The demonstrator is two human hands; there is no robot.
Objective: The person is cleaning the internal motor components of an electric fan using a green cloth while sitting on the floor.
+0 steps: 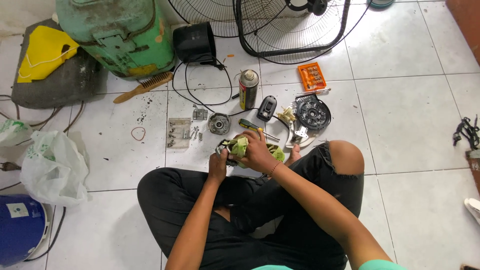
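A person sits cross-legged on a white tiled floor [400, 115], both hands meeting just beyond the knees. The right hand [257, 152] is wrapped over a green cloth [240, 146], fingers curled down onto it; the cloth bunches under the palm, with a corner showing to the right of the hand. The left hand [218, 167] is closed around a small metal part [221, 149] from below and to the left, the part poking out just above the thumb and pressed against the cloth. Part and cloth lie between the two hands, touching both.

Just beyond the hands lie a yellow-handled screwdriver [251, 127], a round metal motor piece [219, 123] and a clear tray of screws [178, 133]. Farther off stand a spray can [248, 89] and a small black casing [266, 108]; to the right a round black motor cover [312, 112] and an orange bit case [311, 76]. A fan guard [295, 27] lies at the far edge, a green gas cylinder [117, 35] and a wooden brush [144, 86] at far left.
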